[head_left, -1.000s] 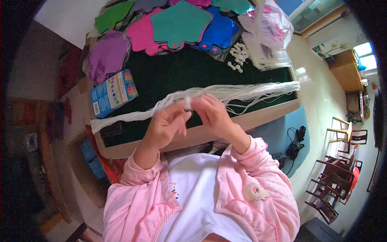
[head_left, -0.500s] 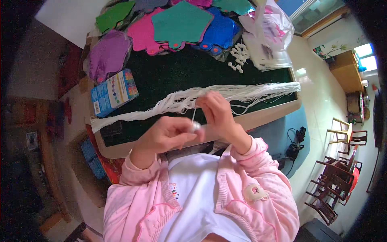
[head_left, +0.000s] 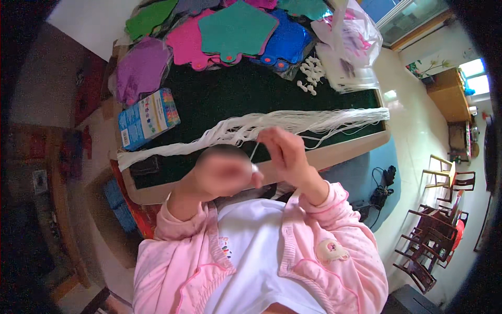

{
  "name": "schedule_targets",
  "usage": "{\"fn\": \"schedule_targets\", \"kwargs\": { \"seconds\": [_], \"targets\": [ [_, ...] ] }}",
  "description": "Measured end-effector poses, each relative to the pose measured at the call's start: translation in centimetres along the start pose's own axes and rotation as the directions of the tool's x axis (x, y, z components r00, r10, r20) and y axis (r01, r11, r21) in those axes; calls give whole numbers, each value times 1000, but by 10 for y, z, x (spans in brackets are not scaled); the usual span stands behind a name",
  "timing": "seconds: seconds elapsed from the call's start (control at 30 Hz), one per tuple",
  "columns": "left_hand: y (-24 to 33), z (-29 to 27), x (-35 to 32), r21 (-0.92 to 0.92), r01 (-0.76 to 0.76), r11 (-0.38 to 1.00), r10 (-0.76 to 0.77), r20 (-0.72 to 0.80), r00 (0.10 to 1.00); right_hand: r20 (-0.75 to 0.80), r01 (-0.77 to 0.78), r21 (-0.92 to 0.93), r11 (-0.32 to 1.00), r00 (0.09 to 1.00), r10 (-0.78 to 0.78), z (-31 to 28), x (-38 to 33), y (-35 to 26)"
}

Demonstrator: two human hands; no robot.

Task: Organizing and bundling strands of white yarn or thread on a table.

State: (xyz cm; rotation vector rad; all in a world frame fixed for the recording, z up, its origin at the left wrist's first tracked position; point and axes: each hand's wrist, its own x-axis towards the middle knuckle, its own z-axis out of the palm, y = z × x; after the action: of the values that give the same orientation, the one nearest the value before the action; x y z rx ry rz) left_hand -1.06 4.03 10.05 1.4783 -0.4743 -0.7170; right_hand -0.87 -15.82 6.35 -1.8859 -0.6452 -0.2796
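A long hank of white cord (head_left: pixel 240 125) stretches across the dark green mat, gathered narrow at both ends and loose in its middle. In front of it my left hand (head_left: pixel 219 172) is closed, its fingers largely blurred, with a small bit of white wound cord (head_left: pixel 254 168) showing at the fingertips. From there a thin white strand (head_left: pixel 254 153) runs up to my right hand (head_left: pixel 285 152), whose thumb and fingers pinch together on it near the hank.
Several white knotted cord pieces (head_left: pixel 312 73) lie near a white plastic bag (head_left: pixel 348 47) at the far right. Flat felt shapes in purple (head_left: pixel 141 70), pink, teal (head_left: pixel 235 29) and blue (head_left: pixel 287 42) line the back. A blue printed card (head_left: pixel 149 120) lies at left.
My right hand has shifted slightly down and to the right. The left hand has turned and now looks blurred, staying near the same place; the hank looks unmoved.
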Motion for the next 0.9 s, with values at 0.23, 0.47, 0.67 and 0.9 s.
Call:
{"fn": "schedule_targets", "kwargs": {
  "seconds": [0.23, 0.47, 0.67, 0.9],
  "targets": [
    [-16, -6, 6, 398, -44, 916, 71, -53, 996, -36, -147, 142, 979, 988, 153, 0, 1, -1],
    [0, -9, 4, 299, 73, 952, -93, 53, 994, 6, -119, 53, 991, 993, 119, -5, 4, -5],
    [-17, 4, 16, 182, -79, 980, 144, -378, 914, 64, -99, 33, 995, 993, 97, 2, -2, 1],
    [-9, -2, 17, -118, 72, 990, -102, -268, 958, -16, -296, 88, 951, 954, 298, -3, 1, 16]
  ]
}}
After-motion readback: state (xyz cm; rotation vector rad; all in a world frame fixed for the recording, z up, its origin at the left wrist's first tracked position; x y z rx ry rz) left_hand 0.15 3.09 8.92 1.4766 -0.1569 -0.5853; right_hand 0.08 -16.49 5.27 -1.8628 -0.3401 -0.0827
